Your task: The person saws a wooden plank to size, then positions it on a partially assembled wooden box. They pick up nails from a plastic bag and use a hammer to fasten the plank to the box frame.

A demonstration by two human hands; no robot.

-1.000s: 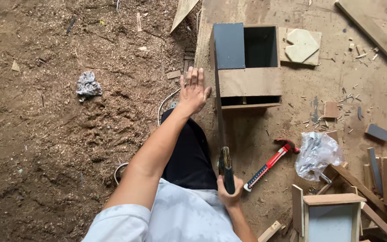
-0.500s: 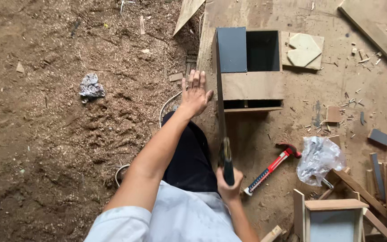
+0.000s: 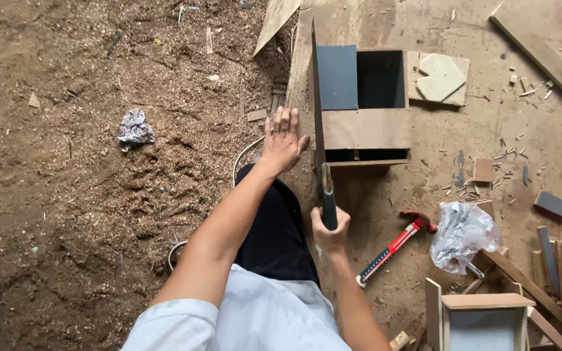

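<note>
My right hand point(image 3: 328, 233) grips the dark handle of a hand saw point(image 3: 319, 130). Its long blade runs away from me along the left side of a wooden box point(image 3: 365, 127) that lies on a large wooden board point(image 3: 424, 188). The box has a grey panel and a dark opening on top. My left hand point(image 3: 282, 140) is flat, fingers spread, pressing on the board's left edge just left of the blade. My dark trouser leg lies under both arms.
A red-handled claw hammer point(image 3: 395, 246) lies right of my right hand, next to a crumpled plastic bag point(image 3: 463, 234). Wood offcuts point(image 3: 561, 260) and a small wooden frame point(image 3: 482, 318) sit at right. Sawdust-covered ground point(image 3: 99, 195) with a crumpled rag point(image 3: 134, 127) spreads left.
My right hand has drawn the saw slightly back toward me along the box's left side. My left hand stays pressed on the board's edge.
</note>
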